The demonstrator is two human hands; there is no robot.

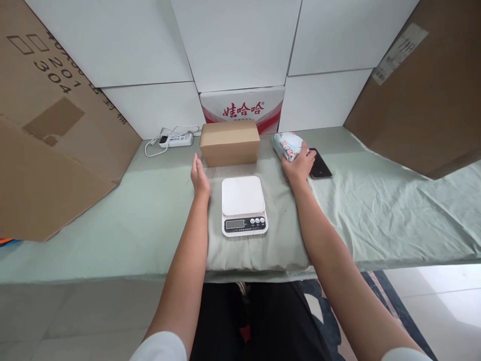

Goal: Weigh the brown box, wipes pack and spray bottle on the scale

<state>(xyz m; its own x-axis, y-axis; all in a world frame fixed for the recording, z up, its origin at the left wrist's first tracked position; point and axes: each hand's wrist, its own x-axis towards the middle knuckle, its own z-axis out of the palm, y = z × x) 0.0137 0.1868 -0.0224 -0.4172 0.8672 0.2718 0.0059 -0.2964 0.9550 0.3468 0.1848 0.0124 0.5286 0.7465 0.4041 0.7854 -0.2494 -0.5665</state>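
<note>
Head view, big cardboard: two large brown sheets, one [56, 125] leaning at the left, one [424, 90] at the right.
Tabletop [394, 210]: one, covered in pale green cloth, a folded pad of the same cloth under the scale.
Printed carton [242, 108]: one, white and red, against the wall behind the brown box; contents hidden.
Brown box [230, 143]: one, closed, at the tabletop's middle rear; contents cannot be seen.
Scale [243, 204]: one, white, platform bare, between the two forearms.
Tissue pack [287, 145]: one, soft and patterned, right of the brown box, just beside the phone.
Power strip [176, 140]: one, white with cord, left of the brown box.
Phone [320, 164]: one, dark, lying flat.
Left hand [199, 176]: grip open, fingers straight, at the brown box's left front corner, holding nothing.
Right hand [299, 163]: grip loosely spread, fingers resting on the tissue pack, not closed around it.
</note>
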